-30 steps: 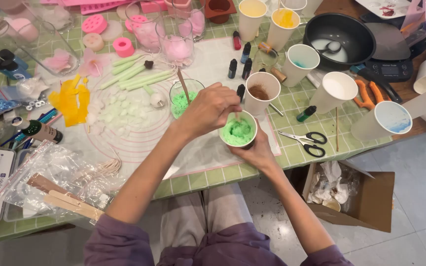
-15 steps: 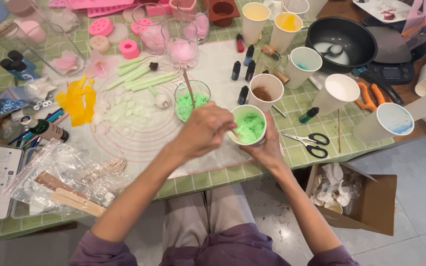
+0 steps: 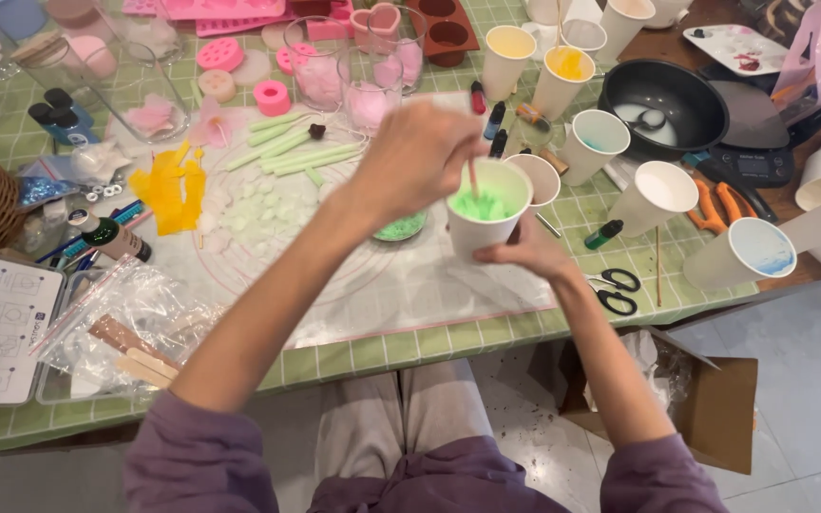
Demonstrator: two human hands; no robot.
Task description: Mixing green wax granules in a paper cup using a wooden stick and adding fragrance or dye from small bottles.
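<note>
My right hand (image 3: 525,255) holds a white paper cup (image 3: 483,228) from below, just above the table. Pale green crumbly stuff fills the cup. My left hand (image 3: 415,157) pinches a thin wooden stick (image 3: 473,177) whose lower end sits in the green stuff. Just behind the left wrist stands a small glass (image 3: 401,228) with green bits in it, partly hidden by the arm.
On the green checked table (image 3: 353,356) lie a clear round mat (image 3: 268,228), yellow pieces (image 3: 168,190), pale green sticks (image 3: 292,152), several paper cups (image 3: 662,195), scissors (image 3: 615,290), a black pan (image 3: 667,109), a scale, pink moulds and glass jars. A cardboard box (image 3: 715,408) stands on the floor.
The cup has risen slightly and moved away from me in my right hand. My left hand moved off the cup's mouth, and the stick now shows standing in the green stuff.
</note>
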